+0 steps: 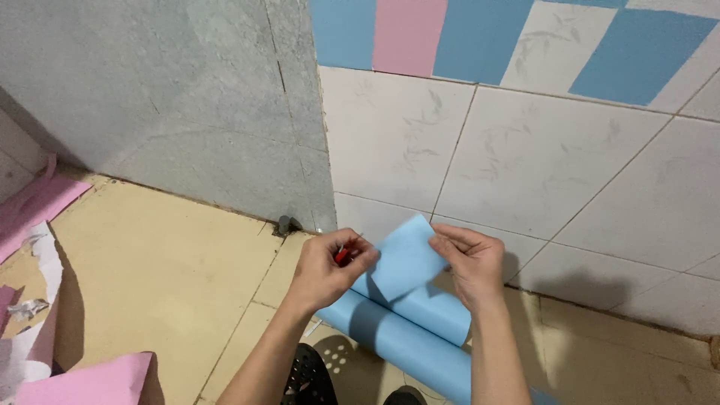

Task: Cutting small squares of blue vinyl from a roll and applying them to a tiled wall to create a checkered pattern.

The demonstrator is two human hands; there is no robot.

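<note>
White wall tiles [525, 157] meet a yellowed floor [165, 262] at a corner; up top I see blue and pink patches [409, 34] already stuck on the tiles. Left hand [326, 270] is closed around a small red cutter [343, 255] and pinches one edge of a cut blue film piece [405, 259]; right hand [472, 262] pinches the opposite edge. Blue roll [405, 341] lies just below on the floor. Pink sheets [82, 382] and backing scraps [30, 307] lie left. Judging by this, the piece is cut but not yet applied.
</note>
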